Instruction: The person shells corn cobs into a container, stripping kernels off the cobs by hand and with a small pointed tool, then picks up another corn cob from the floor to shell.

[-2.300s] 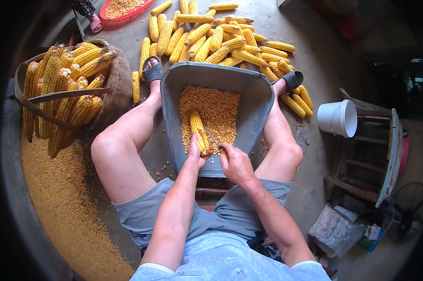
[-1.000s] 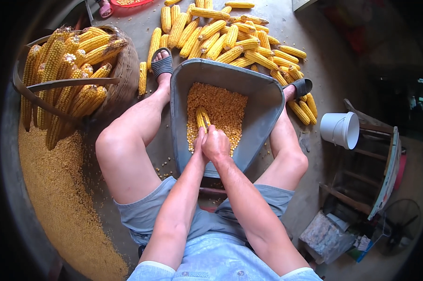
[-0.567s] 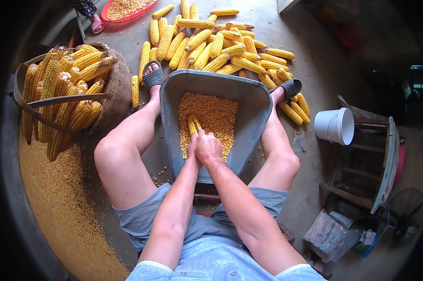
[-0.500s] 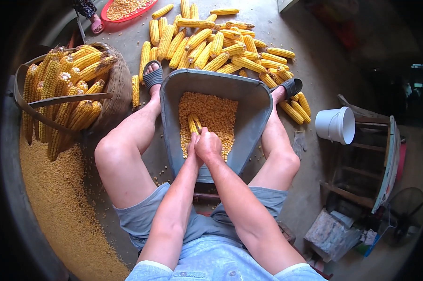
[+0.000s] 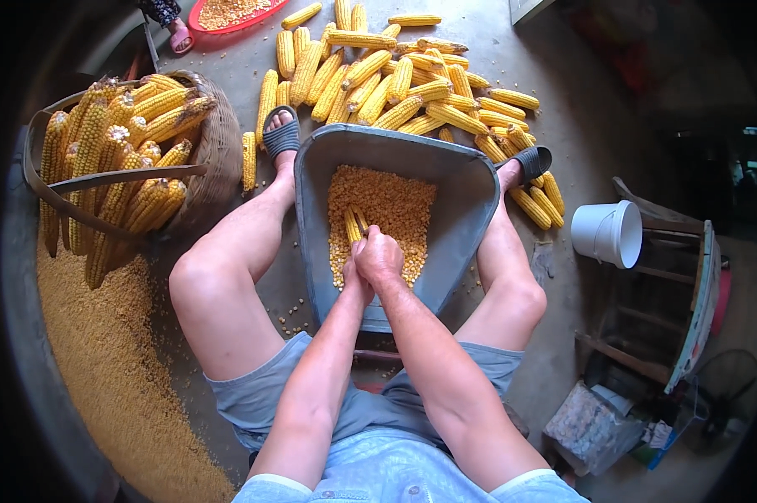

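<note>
Corn cob [image 5: 351, 225] was down inside the gray tub [image 5: 466, 189] between your legs, its far end poking out past your hands over the loose kernels [image 5: 383, 186], with a dark strip running lengthwise between the yellow rows. Your left hand [image 5: 357, 275] had its grip pinched around the near end. Your right hand [image 5: 379, 255] was balled up right against it, just above; couldn't tell what that grip was closed on, since the fingers hid it. Bunch of whole cobs [image 5: 366, 85] lay on the floor beyond the tub, by your sandals, and a wicker basket [image 5: 219, 155] full of more sat off to your left. White bucket [image 5: 618, 235] was over on your right.
</note>
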The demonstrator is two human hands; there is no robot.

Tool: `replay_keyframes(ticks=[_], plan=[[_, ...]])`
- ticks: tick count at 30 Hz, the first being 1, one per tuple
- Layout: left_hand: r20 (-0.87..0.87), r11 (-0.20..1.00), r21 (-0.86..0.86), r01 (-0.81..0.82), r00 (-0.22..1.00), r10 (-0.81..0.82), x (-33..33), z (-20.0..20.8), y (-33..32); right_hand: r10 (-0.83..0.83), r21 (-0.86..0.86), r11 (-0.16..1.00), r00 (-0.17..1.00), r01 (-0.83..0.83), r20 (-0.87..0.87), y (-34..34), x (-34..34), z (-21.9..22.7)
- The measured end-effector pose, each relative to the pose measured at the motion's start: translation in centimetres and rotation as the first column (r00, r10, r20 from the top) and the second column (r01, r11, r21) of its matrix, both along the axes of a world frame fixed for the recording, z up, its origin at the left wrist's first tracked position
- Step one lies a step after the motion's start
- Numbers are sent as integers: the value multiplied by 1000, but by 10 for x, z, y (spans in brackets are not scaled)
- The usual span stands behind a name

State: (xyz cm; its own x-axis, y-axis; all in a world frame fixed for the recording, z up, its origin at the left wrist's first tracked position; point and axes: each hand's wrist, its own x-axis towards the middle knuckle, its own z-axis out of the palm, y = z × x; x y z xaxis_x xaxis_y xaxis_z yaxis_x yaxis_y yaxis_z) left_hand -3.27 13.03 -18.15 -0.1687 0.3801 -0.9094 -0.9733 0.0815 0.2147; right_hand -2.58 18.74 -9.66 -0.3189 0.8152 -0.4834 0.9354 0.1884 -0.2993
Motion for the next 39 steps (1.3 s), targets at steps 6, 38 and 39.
replay_keyframes(ticks=[6,38,39], plan=[[102,980,170,-106,991,90,-8,-19,-19,120,32,992,992,-121,31,-5,-18,0],[-1,993,65,95,995,-95,2,-10,-32,172,113,984,913,-139,-370,-8,99,53],[-17,995,57,83,996,-82,4,-10,-31,219,162,973,892,-166,-395,-22,103,60]])
